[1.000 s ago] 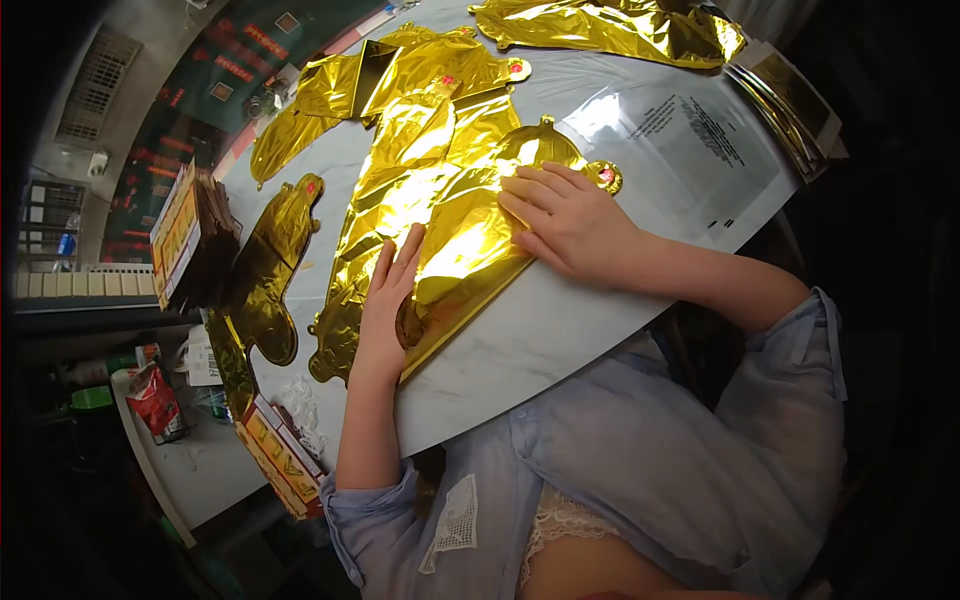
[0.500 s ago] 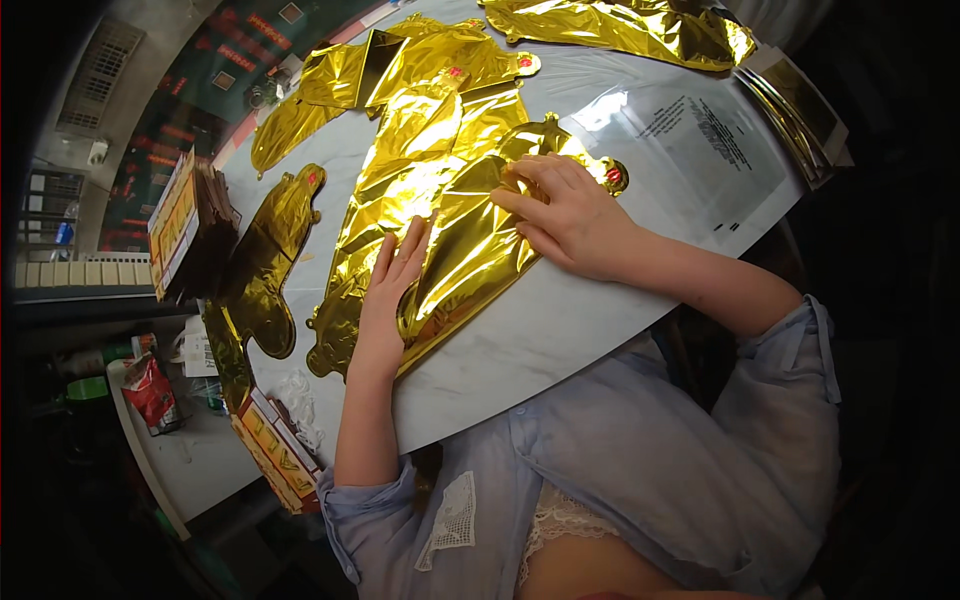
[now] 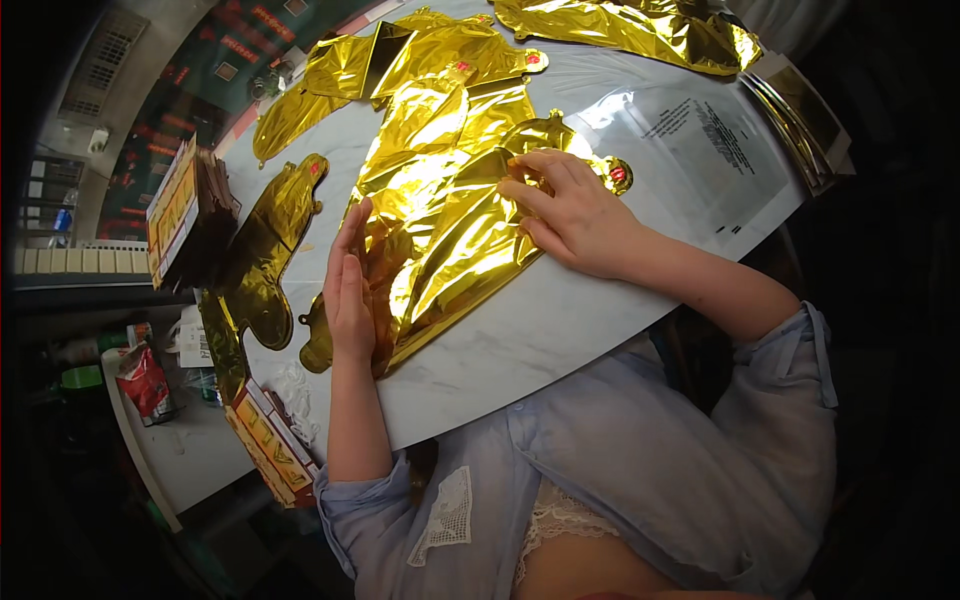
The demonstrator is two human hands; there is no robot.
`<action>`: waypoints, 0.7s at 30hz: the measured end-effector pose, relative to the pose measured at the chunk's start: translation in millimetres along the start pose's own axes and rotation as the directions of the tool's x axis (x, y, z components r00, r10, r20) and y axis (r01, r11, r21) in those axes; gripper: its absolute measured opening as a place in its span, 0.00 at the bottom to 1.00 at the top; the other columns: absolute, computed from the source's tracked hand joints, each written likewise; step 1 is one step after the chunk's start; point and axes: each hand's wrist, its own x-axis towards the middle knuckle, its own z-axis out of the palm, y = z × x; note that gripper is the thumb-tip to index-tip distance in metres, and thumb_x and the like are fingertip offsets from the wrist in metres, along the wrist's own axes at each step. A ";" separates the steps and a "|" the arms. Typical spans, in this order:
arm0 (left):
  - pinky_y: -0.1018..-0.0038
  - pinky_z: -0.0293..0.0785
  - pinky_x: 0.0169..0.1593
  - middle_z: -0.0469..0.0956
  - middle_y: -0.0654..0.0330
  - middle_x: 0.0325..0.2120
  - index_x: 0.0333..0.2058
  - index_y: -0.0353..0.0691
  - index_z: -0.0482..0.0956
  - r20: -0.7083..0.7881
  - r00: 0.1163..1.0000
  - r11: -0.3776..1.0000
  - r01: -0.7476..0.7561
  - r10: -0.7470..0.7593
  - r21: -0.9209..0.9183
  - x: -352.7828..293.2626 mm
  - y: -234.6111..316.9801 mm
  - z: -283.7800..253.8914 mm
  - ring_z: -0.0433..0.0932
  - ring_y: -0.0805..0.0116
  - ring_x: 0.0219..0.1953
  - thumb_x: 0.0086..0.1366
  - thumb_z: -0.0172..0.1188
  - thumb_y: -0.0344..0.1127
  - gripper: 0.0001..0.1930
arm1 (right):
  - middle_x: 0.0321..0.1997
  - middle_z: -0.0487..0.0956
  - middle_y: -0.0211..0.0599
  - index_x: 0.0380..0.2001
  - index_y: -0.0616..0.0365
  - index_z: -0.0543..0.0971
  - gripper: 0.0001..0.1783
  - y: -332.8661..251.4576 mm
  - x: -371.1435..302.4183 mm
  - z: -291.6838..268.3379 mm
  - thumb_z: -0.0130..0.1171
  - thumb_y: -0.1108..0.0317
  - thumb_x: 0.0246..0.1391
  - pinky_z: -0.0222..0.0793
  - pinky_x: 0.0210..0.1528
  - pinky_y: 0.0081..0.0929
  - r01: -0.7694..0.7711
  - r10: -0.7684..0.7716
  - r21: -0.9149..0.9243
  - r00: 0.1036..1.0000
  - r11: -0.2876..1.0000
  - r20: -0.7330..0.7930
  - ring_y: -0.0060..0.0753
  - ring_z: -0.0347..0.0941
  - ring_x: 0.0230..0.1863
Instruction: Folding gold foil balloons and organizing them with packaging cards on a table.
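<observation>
A flat gold foil balloon (image 3: 450, 235) lies slantwise on the marbled white table (image 3: 480, 330) in front of me, creased and shining. My left hand (image 3: 350, 310) is open beside its lower left part, the fingers stretched out and its edge against the foil. My right hand (image 3: 580, 215) rests on the upper right part, with bent fingers spread apart and the tips touching the foil. Near that hand, a red mark (image 3: 618, 175) shows on a rounded end of the foil. What lies under the right palm is hidden.
More gold foil balloons (image 3: 440, 60) lie at the far side, with another foil (image 3: 640, 35) at the back right. Left stand a stack of printed cards (image 3: 185, 215) and a foil piece (image 3: 270, 235). A clear plastic bag (image 3: 700, 160) and folded gold packs (image 3: 800, 120) lie right.
My left hand has moved left across the foil to its left edge and turned more upright. My right hand has stayed almost in place.
</observation>
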 end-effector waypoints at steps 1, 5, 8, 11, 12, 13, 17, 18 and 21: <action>0.60 0.48 0.81 0.60 0.44 0.75 0.75 0.29 0.56 -0.061 0.998 0.999 0.004 -0.006 -0.035 -0.8 0.9 -6.4 0.56 0.54 0.79 0.84 0.39 0.45 0.31 | 0.65 0.69 0.51 0.62 0.55 0.76 0.25 -0.3 0.4 -0.3 0.62 0.64 0.63 0.63 0.71 0.50 0.009 -0.009 -0.002 1.000 1.000 -0.018 0.57 0.65 0.69; 0.60 0.48 0.81 0.60 0.41 0.74 0.74 0.30 0.57 -0.146 0.987 0.949 0.016 -0.065 -0.315 5.6 13.6 -24.0 0.57 0.55 0.78 0.84 0.37 0.50 0.32 | 0.64 0.70 0.53 0.59 0.60 0.77 0.23 -0.6 2.0 -1.3 0.61 0.65 0.62 0.64 0.70 0.49 0.006 -0.005 0.017 0.999 1.000 -0.043 0.56 0.65 0.68; 0.60 0.49 0.80 0.61 0.41 0.74 0.75 0.31 0.57 -0.132 0.991 0.933 -0.044 -0.004 -0.358 2.7 28.3 -27.9 0.58 0.53 0.78 0.84 0.38 0.50 0.32 | 0.63 0.70 0.52 0.60 0.61 0.77 0.24 -1.0 1.9 -2.7 0.61 0.65 0.62 0.63 0.71 0.49 0.003 -0.002 0.022 0.999 1.000 -0.037 0.56 0.65 0.69; 0.59 0.48 0.79 0.64 0.46 0.74 0.74 0.31 0.60 0.075 0.997 0.931 -0.018 -0.010 0.365 -14.1 65.4 -9.3 0.57 0.52 0.78 0.81 0.46 0.49 0.33 | 0.67 0.69 0.53 0.61 0.61 0.76 0.25 -0.4 0.8 -3.7 0.61 0.64 0.62 0.61 0.74 0.50 -0.032 0.032 0.048 0.999 0.998 -0.007 0.57 0.61 0.73; 0.52 0.44 0.80 0.61 0.47 0.76 0.75 0.35 0.60 0.212 0.974 0.764 -0.078 -0.079 0.640 -19.8 77.0 -3.7 0.54 0.48 0.80 0.79 0.51 0.47 0.34 | 0.67 0.69 0.53 0.61 0.61 0.76 0.25 0.3 0.0 -3.4 0.61 0.64 0.62 0.61 0.74 0.50 -0.035 0.036 0.045 0.999 0.998 -0.009 0.57 0.61 0.73; 0.49 0.41 0.80 0.58 0.47 0.77 0.76 0.37 0.59 0.263 0.951 0.584 -0.123 -0.160 0.803 -25.7 80.1 10.2 0.51 0.47 0.80 0.78 0.52 0.47 0.35 | 0.69 0.68 0.54 0.62 0.60 0.76 0.26 2.0 -2.4 -2.0 0.60 0.64 0.63 0.59 0.75 0.51 -0.028 0.028 0.008 1.000 1.000 0.000 0.58 0.59 0.76; 0.44 0.32 0.80 0.50 0.47 0.80 0.78 0.40 0.53 0.156 0.939 0.270 -0.071 -0.307 0.960 -50.3 59.3 12.0 0.45 0.46 0.82 0.78 0.51 0.50 0.38 | 0.75 0.64 0.55 0.63 0.60 0.75 0.26 -0.2 0.3 -4.5 0.58 0.62 0.65 0.52 0.79 0.54 -0.001 0.002 -0.005 0.999 1.000 0.050 0.58 0.53 0.80; 0.44 0.32 0.80 0.50 0.47 0.80 0.78 0.40 0.53 0.157 0.939 0.269 -0.073 -0.307 0.960 -54.3 55.2 7.8 0.45 0.46 0.82 0.78 0.51 0.50 0.38 | 0.75 0.64 0.55 0.63 0.60 0.75 0.26 0.0 0.7 -3.8 0.58 0.62 0.65 0.52 0.79 0.54 -0.002 0.002 -0.005 0.999 1.000 0.048 0.58 0.53 0.80; 0.44 0.30 0.80 0.48 0.48 0.80 0.79 0.36 0.45 0.098 0.959 0.320 -0.008 -0.266 0.947 -65.8 45.8 -2.5 0.43 0.48 0.82 0.80 0.44 0.52 0.39 | 0.75 0.64 0.54 0.64 0.60 0.74 0.26 0.4 -0.5 -2.3 0.57 0.61 0.66 0.50 0.79 0.56 -0.006 0.007 -0.021 0.999 1.000 0.046 0.57 0.53 0.80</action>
